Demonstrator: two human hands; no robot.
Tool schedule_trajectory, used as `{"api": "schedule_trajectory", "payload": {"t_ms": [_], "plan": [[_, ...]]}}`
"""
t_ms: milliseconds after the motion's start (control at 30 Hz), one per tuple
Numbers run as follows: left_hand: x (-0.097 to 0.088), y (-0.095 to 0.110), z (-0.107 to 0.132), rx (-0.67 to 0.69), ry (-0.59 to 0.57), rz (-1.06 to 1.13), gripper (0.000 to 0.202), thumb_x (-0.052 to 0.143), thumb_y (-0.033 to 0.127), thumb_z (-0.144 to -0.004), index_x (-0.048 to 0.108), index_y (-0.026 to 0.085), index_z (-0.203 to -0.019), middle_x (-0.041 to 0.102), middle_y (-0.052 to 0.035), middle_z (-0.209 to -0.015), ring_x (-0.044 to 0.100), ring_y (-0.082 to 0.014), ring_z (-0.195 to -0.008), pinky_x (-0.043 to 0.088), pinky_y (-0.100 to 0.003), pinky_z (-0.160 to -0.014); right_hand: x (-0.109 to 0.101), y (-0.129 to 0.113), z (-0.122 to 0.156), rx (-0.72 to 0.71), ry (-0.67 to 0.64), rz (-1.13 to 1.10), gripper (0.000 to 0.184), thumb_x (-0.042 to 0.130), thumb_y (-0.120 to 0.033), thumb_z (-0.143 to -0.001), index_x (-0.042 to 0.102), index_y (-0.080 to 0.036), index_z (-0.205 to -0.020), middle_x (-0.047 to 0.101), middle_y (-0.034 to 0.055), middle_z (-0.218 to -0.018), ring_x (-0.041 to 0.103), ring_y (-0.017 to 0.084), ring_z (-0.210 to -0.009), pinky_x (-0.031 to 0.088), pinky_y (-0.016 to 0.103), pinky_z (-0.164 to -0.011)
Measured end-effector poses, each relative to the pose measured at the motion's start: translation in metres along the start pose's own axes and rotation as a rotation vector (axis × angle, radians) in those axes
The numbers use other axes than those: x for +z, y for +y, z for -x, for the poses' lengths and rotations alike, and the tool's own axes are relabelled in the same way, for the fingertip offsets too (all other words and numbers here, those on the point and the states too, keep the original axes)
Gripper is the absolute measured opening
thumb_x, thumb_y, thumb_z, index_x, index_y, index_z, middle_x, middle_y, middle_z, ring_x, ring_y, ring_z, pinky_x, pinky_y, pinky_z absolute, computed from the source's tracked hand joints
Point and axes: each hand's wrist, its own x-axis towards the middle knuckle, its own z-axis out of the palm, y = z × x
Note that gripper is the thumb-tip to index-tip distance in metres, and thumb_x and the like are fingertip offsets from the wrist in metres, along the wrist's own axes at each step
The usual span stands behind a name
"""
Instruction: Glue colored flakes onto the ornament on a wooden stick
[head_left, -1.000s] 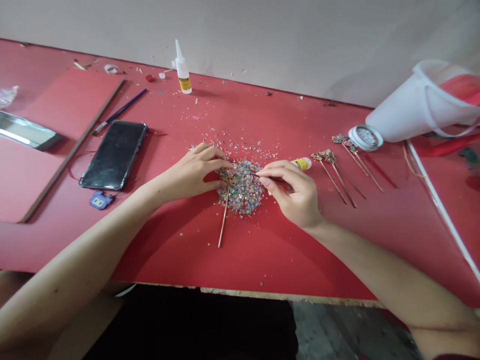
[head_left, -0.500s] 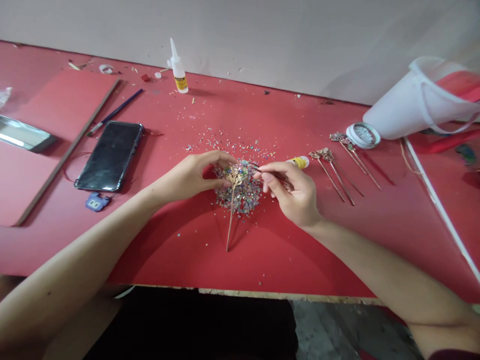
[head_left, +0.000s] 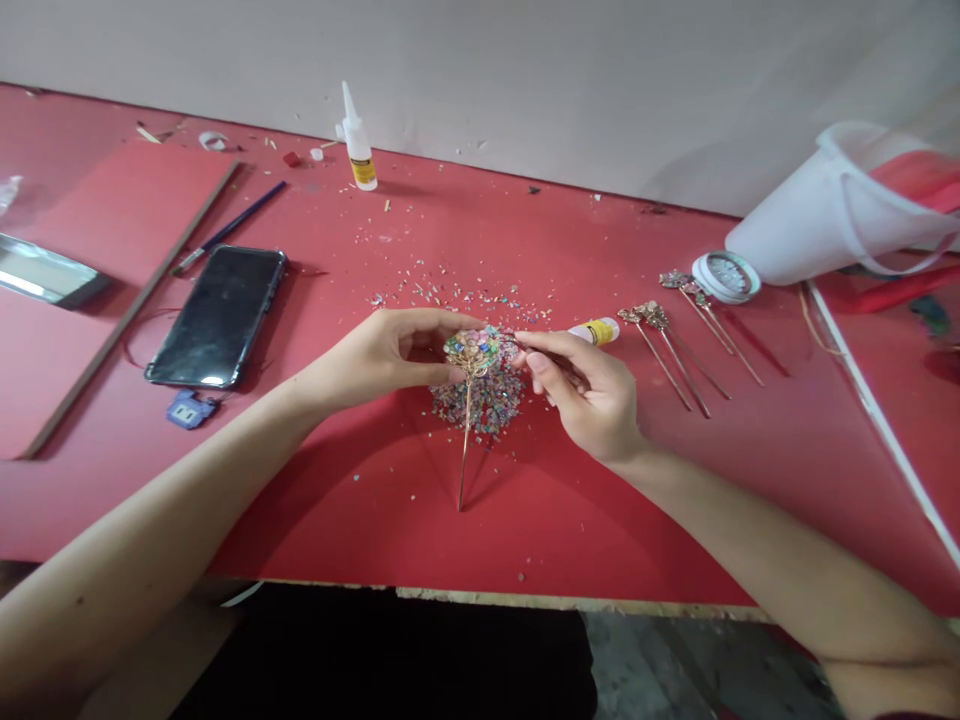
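Note:
My left hand (head_left: 397, 350) pinches the ornate head of a gold hairpin (head_left: 469, 420), its long stem pointing down toward me. Coloured pieces in pink, blue and green dot the hairpin's head. Closed around a thin dark stick-like tool (head_left: 551, 353) is my right hand (head_left: 589, 390), the tool's tip at the right side of the hairpin's head. Beneath both lies a heap of small shiny multicoloured chips (head_left: 499, 405). Just behind my right hand a small bottle with a yellow label (head_left: 596, 331) rests on its side.
Finished-looking hairpins (head_left: 664, 345) lie to the right, near a round container of pale bits (head_left: 726, 277) and a tilted white bucket (head_left: 810, 215). A phone (head_left: 217, 315), a paintbrush (head_left: 229, 228) and a board (head_left: 112, 240) are left. A glue bottle (head_left: 360, 155) stands at the back.
The hairpin's head has turned slightly, so more of its coloured pieces show. The tool's tip stays close by it. The whole view has shifted slightly.

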Motion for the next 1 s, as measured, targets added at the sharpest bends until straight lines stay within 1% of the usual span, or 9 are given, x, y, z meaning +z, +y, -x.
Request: {"api": "schedule_trajectory", "payload": {"t_ms": [133,233,333,500,667,867,1000], "plan": [[-0.0019,-0.0012,0.0001,0.005,0.032,0.003,0.047,0.071,0.023,-0.073,0.059,0.016,-0.118,0.066,-0.0083,-0.109,0.062,-0.0206,-0.1,0.051,-0.035,-0.088,-0.0003,-0.0009,-0.0013,-0.054,-0.002,0.02,0.022,0.055,-0.017,-0.087,0.065,-0.027,-0.105,0.068,-0.001,-0.088,0.06,0.008,-0.067,0.052,0.023,-0.064],[-0.003,-0.001,0.0005,0.011,0.026,-0.004,0.047,0.07,0.023,-0.074,0.058,0.015,-0.119,0.065,-0.0092,-0.11,0.063,-0.0201,-0.098,0.051,-0.036,-0.086,0.0002,-0.002,-0.0012,-0.065,-0.015,-0.008,0.021,0.056,-0.017,-0.087,0.066,-0.026,-0.102,0.069,-0.0014,-0.086,0.056,0.006,-0.059,0.051,0.024,-0.06],[-0.0031,-0.0001,0.0009,0.008,0.021,-0.017,0.048,0.07,0.024,-0.074,0.057,0.016,-0.12,0.065,-0.0099,-0.111,0.063,-0.0203,-0.097,0.052,-0.036,-0.086,0.0016,-0.0028,0.0001,-0.039,-0.003,-0.031,0.018,0.057,-0.018,-0.086,0.065,-0.025,-0.1,0.07,-0.0016,-0.084,0.052,0.005,-0.051,0.05,0.023,-0.055],[-0.0023,0.001,0.001,0.01,0.025,-0.019,0.048,0.07,0.024,-0.074,0.057,0.016,-0.119,0.065,-0.0099,-0.113,0.063,-0.0206,-0.1,0.051,-0.036,-0.088,0.004,-0.0028,0.0009,0.007,0.043,-0.036,0.01,0.061,-0.021,-0.084,0.062,-0.023,-0.094,0.068,-0.002,-0.077,0.054,0.005,-0.051,0.049,0.02,-0.05],[-0.0025,0.0019,0.0008,0.0,0.014,-0.02,0.047,0.069,0.021,-0.074,0.057,0.016,-0.119,0.064,-0.0098,-0.115,0.063,-0.0197,-0.1,0.052,-0.034,-0.086,0.0039,-0.0037,-0.0003,-0.005,0.056,0.02,0.009,0.064,-0.02,-0.082,0.062,-0.022,-0.09,0.063,-0.0039,-0.072,0.056,0.005,-0.052,0.05,0.019,-0.053],[-0.0021,-0.0005,0.0006,0.009,0.009,-0.001,0.048,0.07,0.022,-0.074,0.057,0.016,-0.119,0.065,-0.0097,-0.114,0.063,-0.02,-0.099,0.053,-0.034,-0.085,0.0024,-0.0055,-0.0008,-0.039,0.031,0.062,0.016,0.059,-0.019,-0.085,0.065,-0.024,-0.099,0.07,-0.0003,-0.084,0.062,0.009,-0.063,0.054,0.024,-0.061],[-0.0016,-0.0014,0.001,0.0,0.011,0.005,0.05,0.07,0.022,-0.074,0.056,0.016,-0.121,0.065,-0.01,-0.113,0.063,-0.0205,-0.099,0.054,-0.035,-0.084,0.0002,-0.0046,-0.0019,-0.126,0.001,0.129,0.021,0.057,-0.015,-0.086,0.065,-0.025,-0.102,0.069,0.0001,-0.087,0.063,0.011,-0.075,0.054,0.028,-0.072]]}}
